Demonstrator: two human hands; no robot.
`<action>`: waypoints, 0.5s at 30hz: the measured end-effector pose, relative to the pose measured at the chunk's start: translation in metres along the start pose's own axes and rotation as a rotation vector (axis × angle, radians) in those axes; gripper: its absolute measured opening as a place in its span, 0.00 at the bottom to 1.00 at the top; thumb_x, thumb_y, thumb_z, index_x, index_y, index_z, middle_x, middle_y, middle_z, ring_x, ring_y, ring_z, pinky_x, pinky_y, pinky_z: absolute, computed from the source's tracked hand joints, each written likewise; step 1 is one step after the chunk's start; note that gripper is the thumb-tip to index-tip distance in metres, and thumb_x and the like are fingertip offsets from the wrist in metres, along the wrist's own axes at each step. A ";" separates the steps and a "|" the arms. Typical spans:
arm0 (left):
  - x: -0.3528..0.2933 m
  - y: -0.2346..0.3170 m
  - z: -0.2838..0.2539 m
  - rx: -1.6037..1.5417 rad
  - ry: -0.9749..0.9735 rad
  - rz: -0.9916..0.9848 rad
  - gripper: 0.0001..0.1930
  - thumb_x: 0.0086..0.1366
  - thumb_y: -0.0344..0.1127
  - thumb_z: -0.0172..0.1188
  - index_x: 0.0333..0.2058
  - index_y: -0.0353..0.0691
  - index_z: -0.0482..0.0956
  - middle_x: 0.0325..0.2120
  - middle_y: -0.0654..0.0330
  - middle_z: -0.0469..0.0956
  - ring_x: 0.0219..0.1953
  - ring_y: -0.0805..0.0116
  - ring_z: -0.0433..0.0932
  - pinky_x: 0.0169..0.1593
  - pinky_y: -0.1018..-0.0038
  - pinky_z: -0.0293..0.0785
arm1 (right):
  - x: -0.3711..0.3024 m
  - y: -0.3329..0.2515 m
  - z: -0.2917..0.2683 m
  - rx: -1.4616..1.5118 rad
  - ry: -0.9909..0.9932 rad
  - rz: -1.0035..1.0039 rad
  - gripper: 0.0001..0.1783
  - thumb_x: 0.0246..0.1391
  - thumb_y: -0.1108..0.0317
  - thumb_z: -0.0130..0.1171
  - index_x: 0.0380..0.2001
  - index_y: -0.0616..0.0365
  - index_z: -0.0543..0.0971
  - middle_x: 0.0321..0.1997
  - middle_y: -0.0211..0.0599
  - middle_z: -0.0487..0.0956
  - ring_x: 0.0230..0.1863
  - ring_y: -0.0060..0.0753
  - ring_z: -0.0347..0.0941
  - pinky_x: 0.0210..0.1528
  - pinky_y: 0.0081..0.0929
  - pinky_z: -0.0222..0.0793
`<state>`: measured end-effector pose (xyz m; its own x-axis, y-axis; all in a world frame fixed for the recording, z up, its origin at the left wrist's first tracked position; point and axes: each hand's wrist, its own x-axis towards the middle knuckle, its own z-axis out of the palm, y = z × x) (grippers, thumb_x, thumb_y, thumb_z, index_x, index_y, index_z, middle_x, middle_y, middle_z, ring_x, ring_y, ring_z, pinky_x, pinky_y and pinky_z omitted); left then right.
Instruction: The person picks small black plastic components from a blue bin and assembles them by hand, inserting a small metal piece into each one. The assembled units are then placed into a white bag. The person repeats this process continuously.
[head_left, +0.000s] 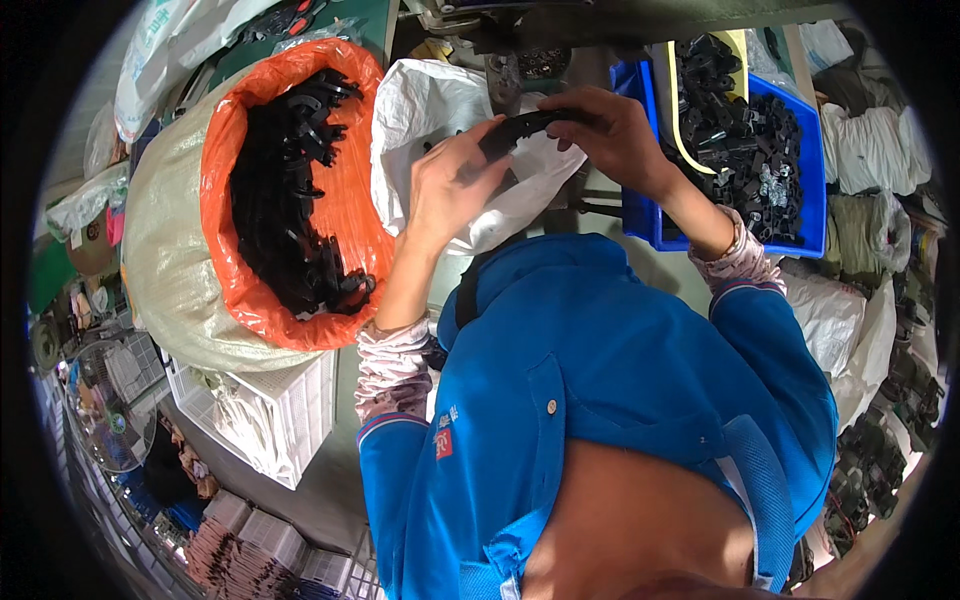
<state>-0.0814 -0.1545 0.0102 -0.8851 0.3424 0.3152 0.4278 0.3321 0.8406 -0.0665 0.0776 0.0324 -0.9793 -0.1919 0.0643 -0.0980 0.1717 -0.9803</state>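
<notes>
A black, curved plastic part (pixel 522 128) is held between my two hands, above an open white sack (pixel 405 105). My left hand (pixel 447 183) grips its near-left end, the fingers closed round it. At the other end, my right hand (pixel 617 138) pinches the part with thumb and fingers. What kind of part it is I cannot make out. To the left stands a large woven sack with an orange liner (pixel 350 215), holding many similar black parts (pixel 285 200). On the right, a blue bin (pixel 815 190) holds small black pieces (pixel 755 135).
A yellow tray (pixel 683 130) with more black pieces sits over the blue bin's left side. White plastic crates (pixel 300 400) stand below the woven sack. A fan (pixel 112 405) is at the far left. Bundled sacks (pixel 870 150) line the right side. Machinery edges the top.
</notes>
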 end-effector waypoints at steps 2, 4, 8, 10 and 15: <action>0.008 -0.007 -0.003 0.051 -0.017 0.128 0.17 0.48 0.28 0.70 0.39 0.38 0.82 0.31 0.55 0.82 0.27 0.60 0.79 0.33 0.69 0.75 | 0.003 0.003 0.005 0.003 0.016 -0.022 0.14 0.55 0.81 0.60 0.47 0.66 0.79 0.39 0.37 0.79 0.35 0.22 0.76 0.37 0.20 0.74; 0.016 -0.012 -0.009 0.111 -0.067 0.198 0.14 0.49 0.27 0.69 0.35 0.37 0.78 0.34 0.54 0.82 0.28 0.58 0.79 0.33 0.69 0.76 | 0.007 0.003 0.011 -0.066 0.044 -0.053 0.15 0.55 0.82 0.60 0.47 0.65 0.80 0.40 0.38 0.78 0.35 0.23 0.76 0.37 0.20 0.74; 0.037 -0.013 -0.026 0.234 -0.179 0.299 0.14 0.50 0.25 0.69 0.21 0.35 0.69 0.44 0.54 0.82 0.30 0.57 0.80 0.34 0.71 0.76 | 0.014 0.009 0.021 -0.180 0.111 -0.125 0.16 0.53 0.83 0.60 0.47 0.65 0.80 0.42 0.39 0.79 0.34 0.23 0.76 0.36 0.20 0.74; 0.047 -0.014 -0.031 0.274 -0.212 0.361 0.14 0.49 0.26 0.70 0.21 0.35 0.68 0.44 0.55 0.82 0.29 0.58 0.80 0.33 0.71 0.76 | 0.020 0.011 0.023 -0.141 0.144 -0.140 0.16 0.54 0.83 0.60 0.46 0.64 0.80 0.41 0.39 0.79 0.34 0.23 0.77 0.35 0.19 0.74; 0.071 -0.028 -0.037 0.249 -0.221 0.484 0.10 0.50 0.31 0.68 0.25 0.37 0.74 0.47 0.65 0.81 0.31 0.58 0.79 0.32 0.68 0.77 | 0.032 0.010 0.024 -0.207 0.237 -0.233 0.15 0.53 0.81 0.62 0.45 0.63 0.81 0.40 0.40 0.80 0.32 0.25 0.78 0.34 0.20 0.75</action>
<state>-0.1630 -0.1719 0.0254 -0.5309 0.6724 0.5158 0.8274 0.2798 0.4870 -0.0947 0.0504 0.0201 -0.9378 -0.0242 0.3463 -0.3328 0.3462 -0.8771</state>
